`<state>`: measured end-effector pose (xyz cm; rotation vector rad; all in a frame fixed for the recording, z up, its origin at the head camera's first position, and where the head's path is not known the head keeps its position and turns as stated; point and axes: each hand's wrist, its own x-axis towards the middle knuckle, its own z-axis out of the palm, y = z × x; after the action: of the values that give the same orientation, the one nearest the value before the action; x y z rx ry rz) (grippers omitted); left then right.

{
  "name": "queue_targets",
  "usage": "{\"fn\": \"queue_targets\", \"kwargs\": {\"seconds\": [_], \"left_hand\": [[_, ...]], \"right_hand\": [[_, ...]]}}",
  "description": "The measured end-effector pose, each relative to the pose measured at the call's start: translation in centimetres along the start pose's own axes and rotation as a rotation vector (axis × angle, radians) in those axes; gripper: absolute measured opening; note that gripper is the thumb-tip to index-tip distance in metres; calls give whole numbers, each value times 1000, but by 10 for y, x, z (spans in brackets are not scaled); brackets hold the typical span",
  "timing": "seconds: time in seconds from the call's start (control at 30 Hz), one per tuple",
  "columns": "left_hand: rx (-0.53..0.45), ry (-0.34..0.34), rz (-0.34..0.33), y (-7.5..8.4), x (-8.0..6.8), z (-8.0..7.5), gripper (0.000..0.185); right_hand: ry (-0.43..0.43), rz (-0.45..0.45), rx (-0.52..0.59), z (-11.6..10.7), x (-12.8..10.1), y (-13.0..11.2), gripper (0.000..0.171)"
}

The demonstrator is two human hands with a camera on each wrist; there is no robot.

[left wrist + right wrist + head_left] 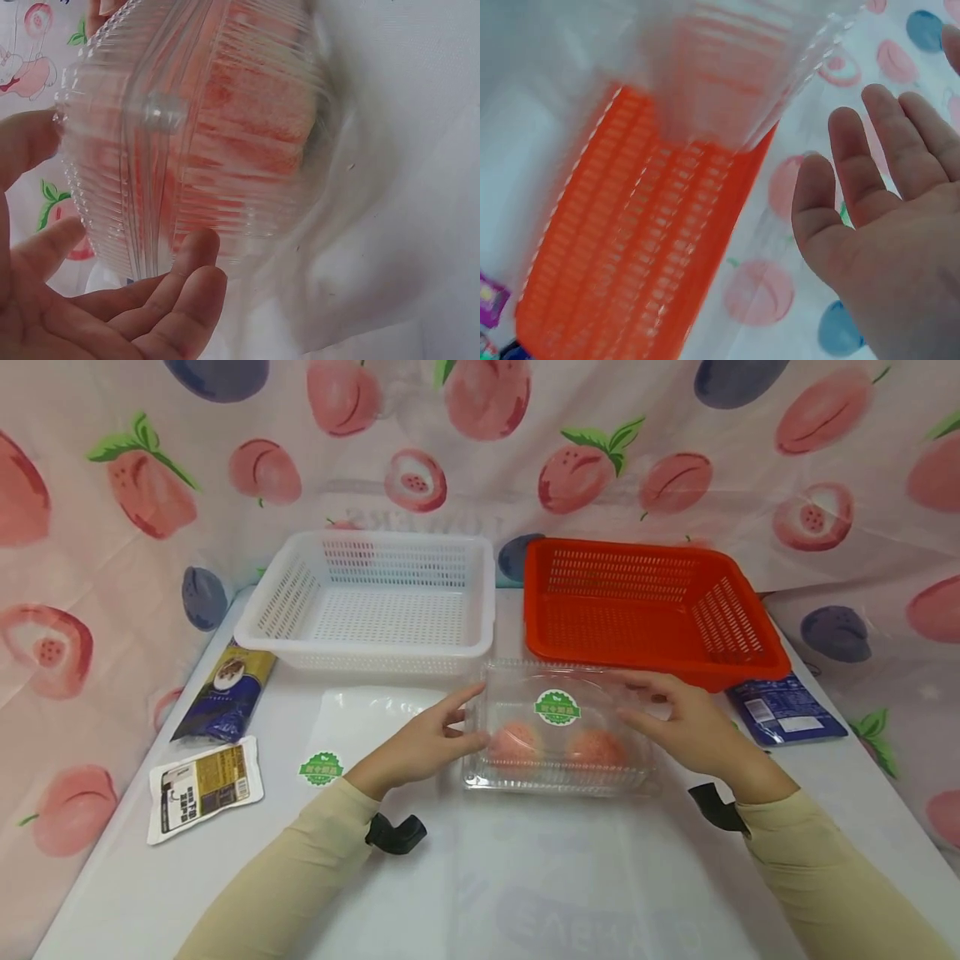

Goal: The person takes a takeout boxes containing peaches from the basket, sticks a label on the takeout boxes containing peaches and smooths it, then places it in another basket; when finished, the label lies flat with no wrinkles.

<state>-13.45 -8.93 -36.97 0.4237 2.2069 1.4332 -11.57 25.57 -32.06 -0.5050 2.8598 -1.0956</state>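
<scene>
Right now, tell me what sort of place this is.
Probably a staged sorting table, not a real kitchen: a fruit-print cloth backdrop, a white basket beside a red basket, and snack packets lying about.

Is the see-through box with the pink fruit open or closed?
Closed. The clear box has its lid down flat over the two pink fruits, with a green sticker on top.

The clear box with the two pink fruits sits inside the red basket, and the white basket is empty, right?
Not quite. The clear box sits on the table in front of the red basket, not inside it, between the two hands. The head view shows this. The white basket is empty, as you said.
</scene>
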Motion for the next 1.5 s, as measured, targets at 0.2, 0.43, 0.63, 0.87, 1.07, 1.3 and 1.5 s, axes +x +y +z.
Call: {"fn": "queue_targets", "kwargs": {"seconds": [0.2, 0.43, 0.63, 0.87, 1.07, 1.3, 1.5], "left_hand": [[15, 5, -12, 0, -2, -2, 75], [10, -6, -6, 0, -1, -4, 73], [1, -21, -7, 2, -1, -3, 73], [-47, -40, -9, 0, 1, -4, 73], [-72, -48, -4, 0, 2, -4, 74], [-63, -49, 6, 3, -1, -4, 72], [-35, -52, -1, 9, -10, -5, 71]], "right_hand": [[84, -16, -29, -2, -10, 17, 46], [58, 20, -47, 2, -19, 31, 53], [-59, 66, 80, 6, -25, 36, 59], [-143, 159, 114, 5, -26, 38, 64], [-250, 244, 192, 5, -25, 40, 76], [-244, 263, 215, 11, -26, 42, 75], [-185, 203, 239, 10, -37, 35, 63]]}}
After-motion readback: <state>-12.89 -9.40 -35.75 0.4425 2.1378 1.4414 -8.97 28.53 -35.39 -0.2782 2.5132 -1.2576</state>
